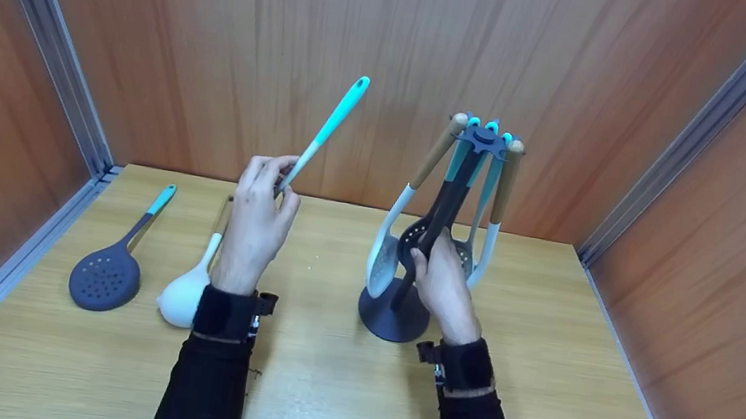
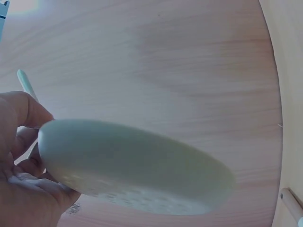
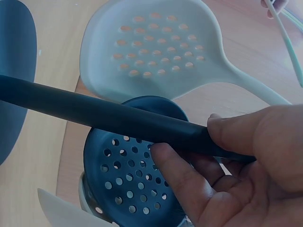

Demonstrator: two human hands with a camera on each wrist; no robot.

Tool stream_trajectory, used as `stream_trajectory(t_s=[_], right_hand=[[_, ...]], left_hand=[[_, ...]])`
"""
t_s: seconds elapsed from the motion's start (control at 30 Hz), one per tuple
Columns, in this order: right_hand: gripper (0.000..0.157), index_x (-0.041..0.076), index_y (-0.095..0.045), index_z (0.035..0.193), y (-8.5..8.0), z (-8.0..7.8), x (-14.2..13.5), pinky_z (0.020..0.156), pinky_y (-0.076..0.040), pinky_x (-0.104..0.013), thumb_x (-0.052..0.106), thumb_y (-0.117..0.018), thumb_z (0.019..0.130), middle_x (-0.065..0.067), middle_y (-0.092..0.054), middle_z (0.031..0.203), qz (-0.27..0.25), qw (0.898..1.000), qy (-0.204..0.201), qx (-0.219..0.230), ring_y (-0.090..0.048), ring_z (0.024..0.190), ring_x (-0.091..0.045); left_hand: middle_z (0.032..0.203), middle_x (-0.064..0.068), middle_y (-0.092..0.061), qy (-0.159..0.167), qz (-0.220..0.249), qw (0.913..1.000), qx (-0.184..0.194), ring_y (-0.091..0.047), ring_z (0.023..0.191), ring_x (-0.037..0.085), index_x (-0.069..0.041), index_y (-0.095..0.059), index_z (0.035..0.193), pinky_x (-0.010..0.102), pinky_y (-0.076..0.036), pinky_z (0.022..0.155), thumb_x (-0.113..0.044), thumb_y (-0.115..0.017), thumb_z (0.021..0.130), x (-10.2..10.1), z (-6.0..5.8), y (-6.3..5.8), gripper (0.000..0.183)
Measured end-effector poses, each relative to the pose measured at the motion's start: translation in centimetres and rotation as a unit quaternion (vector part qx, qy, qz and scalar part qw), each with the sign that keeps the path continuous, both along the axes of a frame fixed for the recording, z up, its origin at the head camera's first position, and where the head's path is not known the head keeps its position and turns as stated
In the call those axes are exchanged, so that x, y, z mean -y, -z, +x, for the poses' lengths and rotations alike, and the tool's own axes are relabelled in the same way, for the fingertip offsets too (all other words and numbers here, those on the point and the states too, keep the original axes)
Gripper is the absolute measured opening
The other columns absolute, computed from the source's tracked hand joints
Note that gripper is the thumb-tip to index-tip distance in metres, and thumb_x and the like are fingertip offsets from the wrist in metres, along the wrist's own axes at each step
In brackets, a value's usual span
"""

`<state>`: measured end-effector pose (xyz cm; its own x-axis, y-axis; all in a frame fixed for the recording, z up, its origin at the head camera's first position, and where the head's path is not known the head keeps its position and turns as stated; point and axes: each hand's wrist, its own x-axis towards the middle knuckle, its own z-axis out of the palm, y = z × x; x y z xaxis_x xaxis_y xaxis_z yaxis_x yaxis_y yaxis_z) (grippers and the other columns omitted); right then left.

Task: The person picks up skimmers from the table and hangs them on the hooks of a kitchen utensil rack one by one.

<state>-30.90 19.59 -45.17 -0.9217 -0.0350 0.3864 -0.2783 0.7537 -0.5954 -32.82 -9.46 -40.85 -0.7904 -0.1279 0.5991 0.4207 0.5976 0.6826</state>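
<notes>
My left hand [image 1: 256,223] pinches a skimmer by its handle [image 1: 334,121], whose turquoise end points up and right. Its pale, dimpled head [image 2: 137,165] shows nearly edge-on in the left wrist view and is hidden behind the hand in the head view. My right hand [image 1: 442,276] grips the dark central post [image 3: 142,123] of a utensil stand, low down above its round base [image 1: 391,316]. Around the post hang several utensils with wooden or turquoise handles, among them a white slotted turner [image 3: 99,61] and a dark slotted spoon [image 3: 125,172].
At the left of the wooden table [image 1: 320,390] lies a dark skimmer [image 1: 104,279] with a turquoise handle tip. A white ladle [image 1: 185,293] with a wooden handle lies beside my left wrist. Wood-grain panels [image 1: 395,39] enclose the table at the back and both sides.
</notes>
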Motion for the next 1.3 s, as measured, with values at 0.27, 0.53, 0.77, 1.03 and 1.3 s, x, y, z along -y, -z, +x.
stream_trajectory(t_s=[0.27, 0.53, 0.77, 1.03, 1.3], right_hand=[[0.038, -0.003, -0.054, 0.149, 0.1, 0.1, -0.1, 0.118, -0.057, -0.061, 0.006, -0.063, 0.113, -0.029, -0.067, 0.142, 0.006, 1.000, -0.002, -0.004, -0.066, 0.140, -0.047], [0.041, -0.003, -0.053, 0.152, -0.3, 0.1, 0.0, 0.121, -0.056, -0.060, 0.007, -0.064, 0.113, -0.029, -0.067, 0.145, 0.002, 1.000, 0.000, 0.012, -0.065, 0.142, -0.046], [0.044, 0.000, -0.051, 0.156, -0.3, 0.0, 0.0, 0.122, -0.055, -0.059, 0.008, -0.062, 0.114, -0.028, -0.065, 0.150, -0.007, 0.999, 0.003, 0.032, -0.064, 0.145, -0.044], [0.047, -0.003, -0.049, 0.157, -0.6, 0.3, 0.1, 0.123, -0.055, -0.060, 0.008, -0.063, 0.114, -0.031, -0.063, 0.152, -0.007, 1.000, 0.006, 0.028, -0.064, 0.146, -0.047], [0.047, -0.004, -0.049, 0.157, -0.5, 0.2, 0.1, 0.123, -0.054, -0.060, 0.009, -0.062, 0.114, -0.032, -0.063, 0.152, -0.002, 0.999, 0.008, 0.033, -0.063, 0.147, -0.047]], left_hand=[[0.135, 0.016, -0.066, 0.018, -0.013, 0.9997, -0.003, -0.067, 0.129, 0.032, -0.006, -0.070, 0.146, 0.044, -0.063, 0.113, 0.001, -0.066, 0.109, -0.4, 1.0, -1.0, 0.038], [0.134, 0.013, -0.067, 0.043, -0.007, 0.9990, -0.005, -0.068, 0.130, 0.029, -0.008, -0.072, 0.144, 0.041, -0.063, 0.114, 0.000, -0.068, 0.109, -0.5, 1.9, -1.6, 0.035], [0.131, 0.011, -0.067, 0.053, -0.006, 0.9986, -0.009, -0.072, 0.129, 0.027, -0.010, -0.074, 0.139, 0.041, -0.062, 0.117, 0.000, -0.069, 0.109, -0.7, 2.8, -2.1, 0.032], [0.125, 0.012, -0.068, 0.062, -0.016, 0.9976, -0.024, -0.075, 0.122, 0.028, -0.009, -0.078, 0.129, 0.041, -0.064, 0.112, 0.001, -0.071, 0.107, -1.0, 3.4, -2.6, 0.026], [0.123, 0.013, -0.068, 0.072, -0.027, 0.9967, -0.027, -0.075, 0.120, 0.028, -0.008, -0.078, 0.129, 0.040, -0.065, 0.110, 0.000, -0.071, 0.107, -1.7, 3.7, -2.8, 0.024]])
